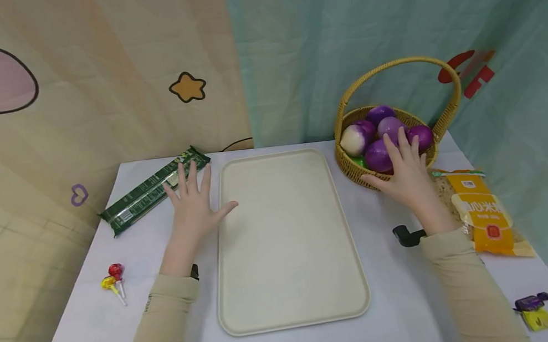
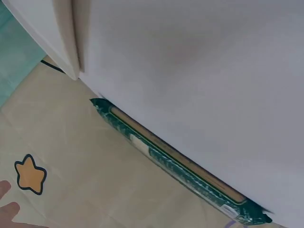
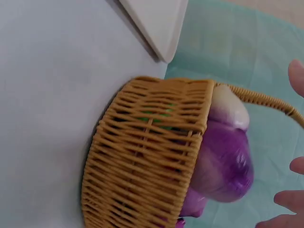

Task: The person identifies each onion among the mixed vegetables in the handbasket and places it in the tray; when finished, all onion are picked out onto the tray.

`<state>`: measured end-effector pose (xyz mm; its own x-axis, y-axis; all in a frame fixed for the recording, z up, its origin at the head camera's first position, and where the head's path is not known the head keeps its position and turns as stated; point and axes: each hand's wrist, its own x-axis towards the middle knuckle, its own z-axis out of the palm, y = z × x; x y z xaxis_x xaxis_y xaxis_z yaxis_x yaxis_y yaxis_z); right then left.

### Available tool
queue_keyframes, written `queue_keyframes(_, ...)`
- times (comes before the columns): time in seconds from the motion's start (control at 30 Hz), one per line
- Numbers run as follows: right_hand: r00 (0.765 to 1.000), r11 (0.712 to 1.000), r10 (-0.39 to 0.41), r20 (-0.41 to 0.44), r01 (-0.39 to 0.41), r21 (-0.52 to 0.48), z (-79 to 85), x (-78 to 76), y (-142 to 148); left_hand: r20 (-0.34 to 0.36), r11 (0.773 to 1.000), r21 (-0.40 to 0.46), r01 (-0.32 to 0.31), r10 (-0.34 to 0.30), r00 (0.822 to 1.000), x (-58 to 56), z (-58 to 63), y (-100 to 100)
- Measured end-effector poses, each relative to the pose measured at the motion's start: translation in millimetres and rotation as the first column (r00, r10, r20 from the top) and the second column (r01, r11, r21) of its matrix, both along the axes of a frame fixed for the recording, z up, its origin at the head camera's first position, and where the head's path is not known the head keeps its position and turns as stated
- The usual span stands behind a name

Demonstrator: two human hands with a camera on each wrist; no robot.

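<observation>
My left hand (image 1: 193, 213) hovers with spread fingers between a long dark green packet (image 1: 151, 195) and a cream tray (image 1: 288, 236). In the left wrist view its fingertips (image 2: 9, 209) are apart from the green packet (image 2: 175, 164). My right hand (image 1: 407, 179), fingers also spread, is over the front edge of a wicker basket (image 1: 351, 171). Purple and white turnip-like vegetables (image 1: 377, 155) fill that basket, with something green low among them. In the right wrist view the fingers (image 3: 287, 197) stay off the vegetables (image 3: 225, 161) and the basket wall (image 3: 142, 156). Both hands hold nothing.
An orange and clear packet (image 1: 484, 210) lies right of the right forearm, partly hidden by it. Two lollipops (image 1: 114, 274) lie at the left. A purple wrapped candy (image 1: 530, 301) and a yellow one (image 1: 540, 319) lie near the right edge. A curtain (image 1: 286, 52) hangs behind the table.
</observation>
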<state>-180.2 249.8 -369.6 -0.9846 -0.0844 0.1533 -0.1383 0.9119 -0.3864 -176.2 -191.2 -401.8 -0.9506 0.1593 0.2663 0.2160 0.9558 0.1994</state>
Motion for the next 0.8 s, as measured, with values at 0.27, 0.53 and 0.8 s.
queue_keyframes(0.27,0.993,0.991,-0.101,0.069,0.106,-0.081,-2.2,-8.4,20,0.071,0.993,0.113,-0.037,0.029,0.997,3.4,-14.6,-24)
queue_keyframes(0.53,0.985,0.969,-0.132,0.108,0.151,-0.195,-6.3,-24.4,25,0.416,0.943,0.307,-0.127,-0.013,0.909,14.7,-28.8,-40)
queue_keyframes(0.8,0.976,0.915,-0.157,0.151,0.201,-0.349,-25.8,-28.8,22,0.533,0.918,0.382,-0.106,-0.126,0.836,14.3,-40.5,-37)
